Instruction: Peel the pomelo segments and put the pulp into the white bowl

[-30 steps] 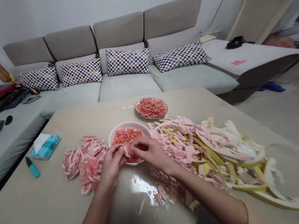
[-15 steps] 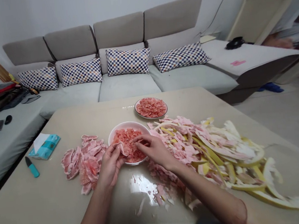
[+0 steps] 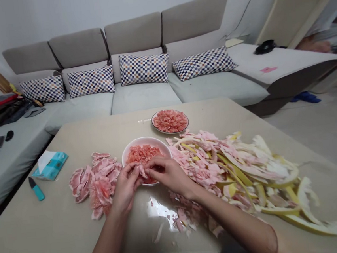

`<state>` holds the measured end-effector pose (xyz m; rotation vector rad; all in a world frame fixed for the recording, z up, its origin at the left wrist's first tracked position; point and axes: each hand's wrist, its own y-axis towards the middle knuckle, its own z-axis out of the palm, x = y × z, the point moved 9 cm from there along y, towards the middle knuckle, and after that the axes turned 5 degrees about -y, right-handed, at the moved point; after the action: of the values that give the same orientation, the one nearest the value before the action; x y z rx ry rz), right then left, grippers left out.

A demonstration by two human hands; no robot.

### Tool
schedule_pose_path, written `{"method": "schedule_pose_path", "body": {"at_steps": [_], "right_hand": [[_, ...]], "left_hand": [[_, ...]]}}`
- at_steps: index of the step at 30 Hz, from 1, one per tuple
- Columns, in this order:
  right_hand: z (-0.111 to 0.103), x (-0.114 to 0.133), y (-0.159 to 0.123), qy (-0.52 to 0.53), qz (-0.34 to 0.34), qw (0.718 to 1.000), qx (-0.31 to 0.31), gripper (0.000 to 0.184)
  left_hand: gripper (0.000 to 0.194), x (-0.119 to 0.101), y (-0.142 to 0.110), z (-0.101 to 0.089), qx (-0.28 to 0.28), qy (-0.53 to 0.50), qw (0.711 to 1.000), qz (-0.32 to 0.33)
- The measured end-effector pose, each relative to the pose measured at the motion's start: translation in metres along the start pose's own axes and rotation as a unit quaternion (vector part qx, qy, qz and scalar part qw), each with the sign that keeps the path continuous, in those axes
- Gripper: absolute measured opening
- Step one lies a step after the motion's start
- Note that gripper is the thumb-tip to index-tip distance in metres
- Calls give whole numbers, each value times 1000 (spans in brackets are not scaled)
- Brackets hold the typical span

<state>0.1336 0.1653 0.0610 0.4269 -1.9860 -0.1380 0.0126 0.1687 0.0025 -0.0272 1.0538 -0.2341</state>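
Note:
Over the near rim of a white bowl [image 3: 125, 156] my two hands meet. A pomelo segment [image 3: 142, 170] with pale pink skin is pinched in my left hand [image 3: 127, 186]. The fingers of my right hand [image 3: 170, 174] are closed on the right edge of the same segment. Loose red pomelo pulp [image 3: 143, 153] fills much of the bowl; my hands hide its front part. Left of the bowl lies a pile of pomelo segments [image 3: 103, 176] in their skins. To the right spreads a large heap of peel and pith [image 3: 235, 168].
Behind the bowl stands a dark-rimmed plate of pulp [image 3: 170, 121]. A tissue pack [image 3: 50, 165] and a knife with a teal handle [image 3: 37, 190] lie at the left. Small scraps [image 3: 180, 220] dot the table near me. A sofa [image 3: 141, 96] runs along the far side.
My right hand has moved left and slightly down, closing onto the segment in my left hand. The left hand has hardly shifted.

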Motion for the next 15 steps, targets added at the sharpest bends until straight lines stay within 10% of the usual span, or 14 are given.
{"method": "schedule_pose_path", "body": {"at_steps": [7,15], "right_hand": [[-17,-11,0,-66,28,997,-39,12],[-28,-1,-2,-99,-30,989,-108,8]], "left_hand": [[21,-4,3,-16,-66,-45,997,1],[4,11,6,0,11,-255,961,-107]]}}
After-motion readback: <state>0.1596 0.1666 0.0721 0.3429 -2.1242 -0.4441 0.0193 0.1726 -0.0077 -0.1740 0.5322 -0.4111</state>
